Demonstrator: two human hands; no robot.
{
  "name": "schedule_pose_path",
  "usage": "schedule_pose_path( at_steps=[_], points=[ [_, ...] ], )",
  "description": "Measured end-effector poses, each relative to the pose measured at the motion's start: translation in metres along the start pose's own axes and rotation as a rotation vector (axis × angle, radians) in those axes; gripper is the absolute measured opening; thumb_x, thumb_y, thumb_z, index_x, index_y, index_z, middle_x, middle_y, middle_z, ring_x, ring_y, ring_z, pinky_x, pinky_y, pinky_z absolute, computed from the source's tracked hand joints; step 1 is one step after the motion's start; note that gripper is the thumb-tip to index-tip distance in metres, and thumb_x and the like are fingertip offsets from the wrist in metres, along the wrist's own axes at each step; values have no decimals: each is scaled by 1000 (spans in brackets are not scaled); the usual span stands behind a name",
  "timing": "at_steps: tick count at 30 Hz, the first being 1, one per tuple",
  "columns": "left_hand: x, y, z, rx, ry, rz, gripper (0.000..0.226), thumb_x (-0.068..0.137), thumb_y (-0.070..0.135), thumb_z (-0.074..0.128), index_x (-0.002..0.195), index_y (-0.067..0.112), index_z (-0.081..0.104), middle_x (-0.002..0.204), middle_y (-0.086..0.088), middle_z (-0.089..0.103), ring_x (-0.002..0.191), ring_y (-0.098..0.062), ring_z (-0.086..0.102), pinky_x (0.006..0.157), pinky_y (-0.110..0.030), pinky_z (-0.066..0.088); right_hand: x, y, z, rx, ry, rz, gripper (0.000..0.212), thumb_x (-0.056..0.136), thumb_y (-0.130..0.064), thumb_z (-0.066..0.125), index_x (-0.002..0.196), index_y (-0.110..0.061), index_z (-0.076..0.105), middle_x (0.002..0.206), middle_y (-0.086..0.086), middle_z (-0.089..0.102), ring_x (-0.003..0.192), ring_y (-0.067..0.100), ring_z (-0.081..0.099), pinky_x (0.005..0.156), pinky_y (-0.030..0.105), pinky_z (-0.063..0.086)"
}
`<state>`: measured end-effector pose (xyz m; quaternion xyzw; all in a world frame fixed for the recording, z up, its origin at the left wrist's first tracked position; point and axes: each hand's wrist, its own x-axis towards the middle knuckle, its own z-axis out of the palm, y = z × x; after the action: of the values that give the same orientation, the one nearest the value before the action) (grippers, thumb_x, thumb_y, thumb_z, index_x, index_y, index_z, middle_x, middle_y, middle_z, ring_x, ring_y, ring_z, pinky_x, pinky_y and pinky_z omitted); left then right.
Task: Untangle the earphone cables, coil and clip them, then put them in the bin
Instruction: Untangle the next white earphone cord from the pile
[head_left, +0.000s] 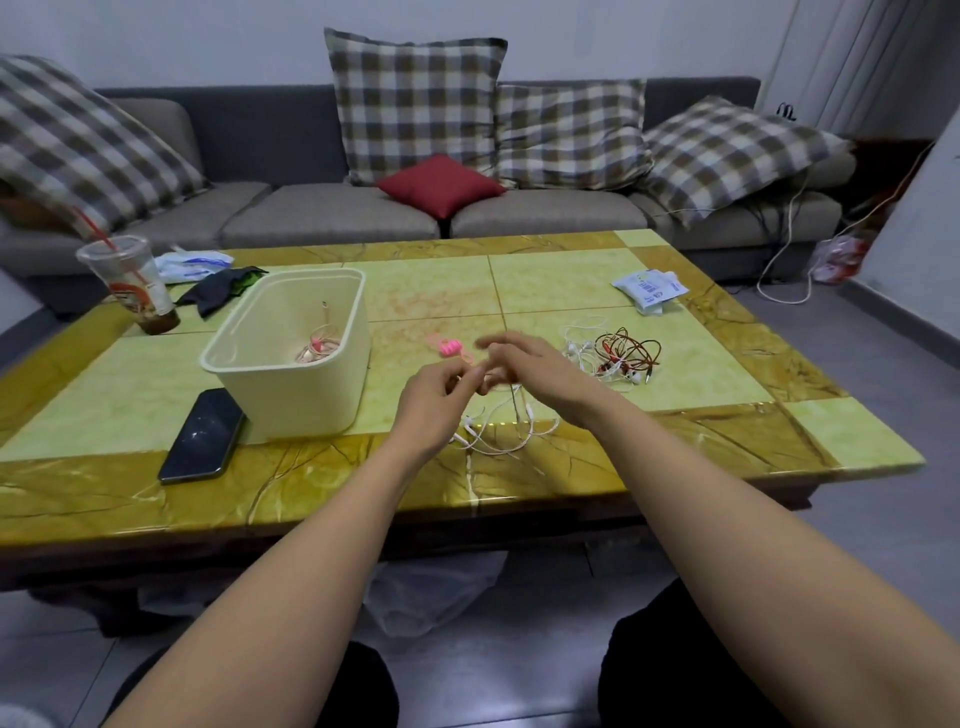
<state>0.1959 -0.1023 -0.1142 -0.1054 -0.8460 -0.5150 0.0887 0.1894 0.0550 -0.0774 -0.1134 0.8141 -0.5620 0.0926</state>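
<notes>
a: what's on the table (675, 431)?
b: the cream bin (311, 395) at left, with one coiled pair (318, 349) inside.
a: and the hands?
b: the left hand (434, 397) pinches the white earphone cable (498, 441), which trails onto the table's near edge. the right hand (535, 371) meets it fingertip to fingertip, but it's blurred, so i cannot tell its grip.
a: smaller things?
b: a red-and-white tangle (618, 353) at right, and a pink clip (449, 347) just beyond the hands.
</notes>
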Motion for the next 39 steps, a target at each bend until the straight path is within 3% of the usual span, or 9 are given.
schedule_pose_path(
  at_steps=[3,8,13,17,23,29,32,34,39],
  points=[
    [1,-2,-5,33,3,-23,35,98,31,52,66,21,62,58,8,53,55,-9,40,58,-30,33,1,8,2,-131,-22,-5,34,102,-28,49,90,-5,71,71,3,51,62,20,40,52,21,35],
    [-2,-8,-14,-10,4,-132,38,101,29,47,65,18,55,56,5,42,53,-11,38,58,-29,30,14,33,-21,-200,600,114,29,100,-17,46,84,-14,69,70,-5,61,61,12,51,64,29,35],
    [1,1,0,-10,15,-89,35,100,28,48,68,21,58,61,3,47,60,-14,42,61,-31,34,13,28,-4,-260,253,-50,45,99,-11,43,143,-12,45,145,6,48,133,20,43,108,33,33],
    [5,7,4,8,36,-59,36,101,27,47,67,23,58,63,4,53,61,-13,44,62,-31,35,11,15,8,-131,8,-122,29,102,-26,48,90,-14,71,67,-9,58,59,8,47,59,24,38],
    [6,-2,-7,-71,66,-142,38,101,28,47,66,17,55,58,3,44,58,-13,40,64,-30,33,20,21,-27,-121,760,-11,29,98,-21,48,80,-18,70,67,-5,62,68,17,56,61,28,34],
    [3,5,5,-110,30,-121,35,101,26,48,69,15,60,58,5,43,59,-14,38,62,-30,34,12,24,-12,-291,266,-89,52,96,-11,46,148,-17,40,154,3,38,142,19,32,115,36,26],
    [3,11,7,-105,25,-94,35,101,26,48,70,17,61,54,10,47,54,-9,39,57,-27,34,8,11,2,-44,-10,-109,31,101,-19,46,129,-14,58,104,3,68,97,13,64,89,27,46],
    [4,10,5,-111,24,-93,35,101,26,47,71,16,61,55,9,48,53,-7,39,55,-25,34,5,12,4,-107,-43,-104,22,101,-26,51,93,-16,69,66,-10,58,59,4,51,62,21,40],
    [5,3,-3,-189,48,-165,37,101,29,48,68,13,57,60,2,41,56,-11,37,57,-26,33,16,16,-19,-64,660,-19,23,94,-16,52,83,-16,72,83,-3,67,66,4,52,58,25,36]
  ],
)
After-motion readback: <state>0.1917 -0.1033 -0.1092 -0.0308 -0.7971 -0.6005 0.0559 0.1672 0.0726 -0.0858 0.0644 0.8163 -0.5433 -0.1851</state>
